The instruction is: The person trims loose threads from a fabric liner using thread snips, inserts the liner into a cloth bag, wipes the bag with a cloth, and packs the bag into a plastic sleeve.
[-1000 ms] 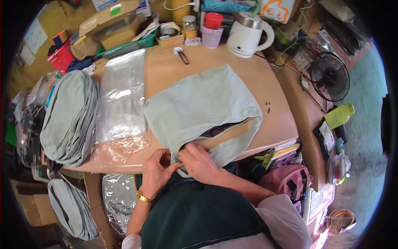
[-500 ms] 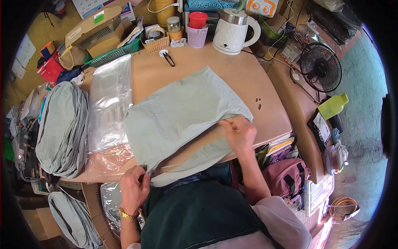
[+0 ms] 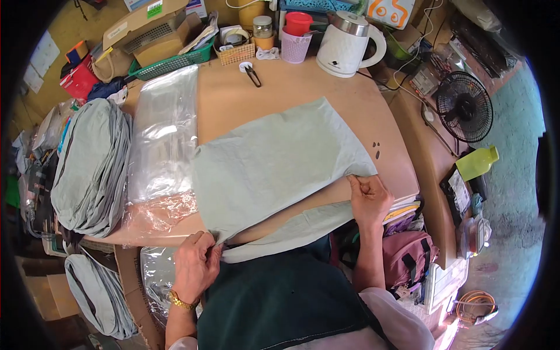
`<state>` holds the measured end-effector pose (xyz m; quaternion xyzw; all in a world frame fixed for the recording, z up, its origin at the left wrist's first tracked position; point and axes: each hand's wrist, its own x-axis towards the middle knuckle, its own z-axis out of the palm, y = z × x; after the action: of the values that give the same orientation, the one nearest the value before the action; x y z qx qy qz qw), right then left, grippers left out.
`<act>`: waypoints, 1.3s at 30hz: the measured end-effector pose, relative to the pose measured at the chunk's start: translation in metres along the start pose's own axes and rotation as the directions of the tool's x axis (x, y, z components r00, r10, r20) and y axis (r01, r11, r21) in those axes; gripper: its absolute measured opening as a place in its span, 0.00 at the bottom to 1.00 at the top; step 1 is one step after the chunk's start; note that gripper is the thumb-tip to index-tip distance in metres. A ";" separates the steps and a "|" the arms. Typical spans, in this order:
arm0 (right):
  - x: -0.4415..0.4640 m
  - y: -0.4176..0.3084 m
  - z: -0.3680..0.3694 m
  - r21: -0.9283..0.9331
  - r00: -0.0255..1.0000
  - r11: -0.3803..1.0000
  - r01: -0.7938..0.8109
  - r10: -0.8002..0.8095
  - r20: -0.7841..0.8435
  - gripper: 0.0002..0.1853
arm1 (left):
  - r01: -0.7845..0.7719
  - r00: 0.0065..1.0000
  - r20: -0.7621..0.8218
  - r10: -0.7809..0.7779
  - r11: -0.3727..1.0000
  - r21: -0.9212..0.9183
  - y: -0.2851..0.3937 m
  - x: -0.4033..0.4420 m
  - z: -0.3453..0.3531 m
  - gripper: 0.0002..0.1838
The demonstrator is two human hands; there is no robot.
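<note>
A pale grey-green cloth point(image 3: 280, 154) lies spread over the middle of the table, its long near edge running between my hands. At its lower left corner, my left hand point(image 3: 196, 259) is closed on the gathered fabric. My right hand point(image 3: 370, 198) pinches the lower right corner. A narrow strip of the same fabric point(image 3: 297, 224) hangs along the table's front edge, against the dark apron point(image 3: 280, 297), with bare tabletop showing between strip and main panel. Whether strip and panel are one piece is hidden at my left hand.
Clear plastic bags point(image 3: 163, 128) lie left of the cloth, beside a thick stack of folded grey cloth point(image 3: 90, 166). Black thread snips point(image 3: 252, 76) lie beyond. A white kettle point(image 3: 344, 46), baskets and a cardboard box point(image 3: 146, 29) line the back. A black fan point(image 3: 464, 106) stands right.
My right hand has moved right and slightly toward me with its corner, and the cloth's near edge looks straighter. My left hand keeps its hold. The whole view has shifted somewhat.
</note>
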<state>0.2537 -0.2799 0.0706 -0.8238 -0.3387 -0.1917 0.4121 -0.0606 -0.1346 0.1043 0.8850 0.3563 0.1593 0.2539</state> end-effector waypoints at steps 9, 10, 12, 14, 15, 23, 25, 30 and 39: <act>0.022 0.050 -0.049 0.180 0.715 0.928 -0.326 0.118 0.689 0.05 | 0.049 0.986 0.163 -0.043 0.998 -0.033 -0.045 -0.006 -0.020 0.09; 0.034 0.054 -0.057 0.158 0.659 0.903 -0.399 0.163 0.735 0.06 | 0.104 0.986 0.148 -0.080 0.981 -0.161 -0.051 -0.004 -0.033 0.09; 0.055 0.061 -0.038 0.392 0.830 0.862 -0.321 0.057 0.555 0.12 | 0.071 0.992 -0.077 -0.098 0.951 -0.300 -0.061 0.018 -0.044 0.10; 0.082 0.060 0.004 0.410 0.878 0.873 -0.265 0.042 0.477 0.18 | -0.016 0.937 -0.345 -0.053 0.981 -0.194 -0.082 0.047 -0.034 0.12; 0.092 0.053 0.030 0.461 0.881 0.861 -0.216 -0.032 0.472 0.16 | -0.033 0.898 -0.438 -0.044 0.985 -0.167 -0.074 0.066 -0.031 0.13; 0.117 0.053 0.122 0.618 0.773 0.679 -0.397 -0.116 0.624 0.14 | 0.060 0.959 -0.200 -0.199 0.836 -0.545 -0.103 0.130 -0.015 0.14; 0.117 0.039 0.122 0.591 0.764 0.696 -0.408 -0.095 0.638 0.13 | 0.075 0.962 -0.158 -0.222 0.771 -0.632 -0.117 0.133 -0.015 0.14; 0.109 0.046 0.135 0.596 0.726 0.659 -0.458 -0.110 0.679 0.11 | 0.023 0.980 -0.143 -0.140 0.789 -0.614 -0.122 0.130 -0.023 0.12; 0.087 0.000 0.128 0.762 0.802 0.375 -0.528 -0.075 0.593 0.09 | -0.070 0.923 -0.371 -0.097 0.909 -0.411 -0.119 0.131 -0.005 0.04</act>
<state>0.3190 -0.1419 0.0467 -0.5232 -0.3634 0.3232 0.6998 -0.0367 0.0334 0.0547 0.7592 0.3632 0.3998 0.3632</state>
